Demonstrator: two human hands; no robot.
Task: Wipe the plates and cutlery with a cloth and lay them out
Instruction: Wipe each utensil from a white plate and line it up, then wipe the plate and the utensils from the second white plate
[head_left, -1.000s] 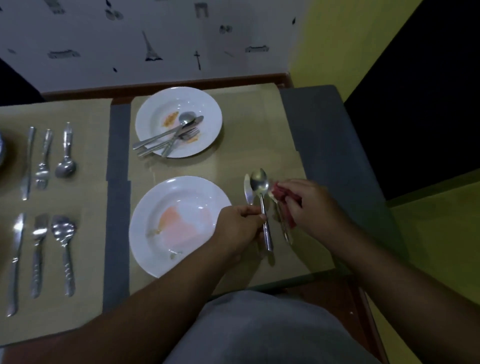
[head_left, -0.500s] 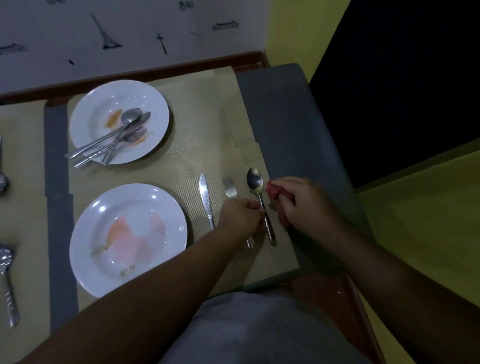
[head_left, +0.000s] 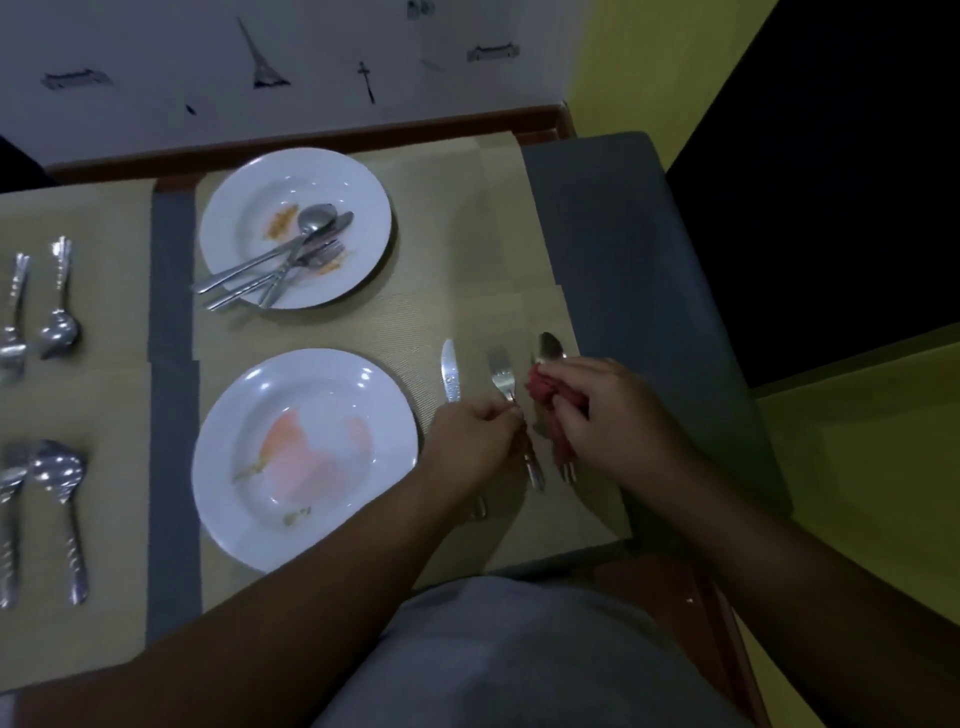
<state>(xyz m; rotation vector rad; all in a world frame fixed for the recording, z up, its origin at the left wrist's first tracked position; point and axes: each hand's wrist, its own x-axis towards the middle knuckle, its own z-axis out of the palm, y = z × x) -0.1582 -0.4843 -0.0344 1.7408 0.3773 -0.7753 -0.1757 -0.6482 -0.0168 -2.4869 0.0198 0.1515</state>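
A near white plate (head_left: 249, 499) smeared with pink-orange residue lies on the tan placemat. To its right a knife (head_left: 450, 375), a fork (head_left: 502, 378) and a spoon (head_left: 549, 347) lie side by side. My left hand (head_left: 475, 447) pinches the fork's handle. My right hand (head_left: 613, 415) clutches a red cloth (head_left: 545, 391) over the spoon's handle. A far plate (head_left: 358, 192) carries stains and dirty cutlery (head_left: 280, 265).
Laid-out forks and spoons (head_left: 57, 332) rest on the left placemats, with more cutlery (head_left: 62, 499) below. A grey table surface (head_left: 623, 249) runs along the right, ending at a drop to a yellow floor. A wall borders the far edge.
The spoon has been set down to the right of the fork. My left hand shifted from the spoon's handle to the fork's. The camera view swung back left.
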